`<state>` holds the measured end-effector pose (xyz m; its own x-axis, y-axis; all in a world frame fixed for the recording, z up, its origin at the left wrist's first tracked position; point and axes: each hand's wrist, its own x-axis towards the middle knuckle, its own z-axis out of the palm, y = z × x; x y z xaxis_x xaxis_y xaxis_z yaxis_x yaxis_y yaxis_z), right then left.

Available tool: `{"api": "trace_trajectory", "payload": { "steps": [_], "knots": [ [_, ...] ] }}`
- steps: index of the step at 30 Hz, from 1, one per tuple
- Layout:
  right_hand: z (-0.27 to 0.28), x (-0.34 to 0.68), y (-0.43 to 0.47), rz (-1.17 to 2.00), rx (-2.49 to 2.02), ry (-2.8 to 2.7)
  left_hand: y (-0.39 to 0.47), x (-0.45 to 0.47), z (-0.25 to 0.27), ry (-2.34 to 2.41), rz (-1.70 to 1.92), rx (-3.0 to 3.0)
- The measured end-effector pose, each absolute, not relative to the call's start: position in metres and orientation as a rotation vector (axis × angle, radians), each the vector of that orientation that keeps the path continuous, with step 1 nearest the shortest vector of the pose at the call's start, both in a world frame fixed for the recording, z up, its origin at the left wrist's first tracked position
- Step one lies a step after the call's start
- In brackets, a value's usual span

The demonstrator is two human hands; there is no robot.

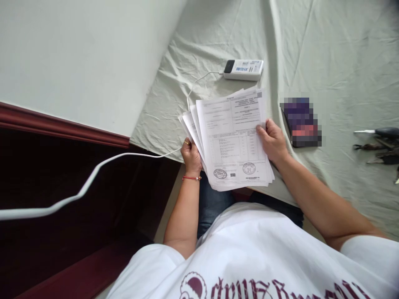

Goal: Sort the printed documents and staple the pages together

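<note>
— So where are you with it?
— Both your left hand (pixel 191 156) and right hand (pixel 273 140) are closed on the fanned stack of white printed sheets (pixel 233 139), held above the pale-green bedsheet (pixel 327 54).
— Next?
— Probably squaring the edges; loosen your thumbs.

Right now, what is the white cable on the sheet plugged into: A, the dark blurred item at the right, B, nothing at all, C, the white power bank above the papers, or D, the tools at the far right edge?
C: the white cable runs across the sheet into the end of the white power bank, just beyond the papers held by the left hand and right hand.
</note>
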<state>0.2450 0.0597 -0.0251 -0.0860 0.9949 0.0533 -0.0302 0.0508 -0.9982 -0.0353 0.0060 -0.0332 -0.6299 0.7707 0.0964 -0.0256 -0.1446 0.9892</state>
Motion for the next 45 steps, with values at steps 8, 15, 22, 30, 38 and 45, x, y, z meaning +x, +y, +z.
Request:
{"api": "trace_trajectory", "payload": {
  "steps": [8,15,22,30,38,45],
  "knots": [
    [-0.028,0.244,0.060,1.195,-1.113,-1.241,0.004,-0.030,-0.024,1.525,1.813,0.875],
    [-0.029,0.243,0.060,1.182,-1.117,-1.235,0.003,-0.031,-0.025,1.494,1.718,0.941],
    [-0.031,0.242,0.059,1.229,-1.138,-1.179,0.004,-0.035,-0.033,1.534,1.754,0.944],
    [-0.026,0.246,0.059,1.285,-1.129,-1.237,0.003,-0.025,-0.019,1.497,1.715,0.916],
    [-0.021,0.244,0.058,1.259,-1.163,-1.235,0.003,-0.030,-0.026,1.545,1.708,0.934],
    [-0.023,0.244,0.058,1.163,-1.205,-1.255,0.003,-0.029,-0.025,1.482,1.753,0.863]
  ]
}}
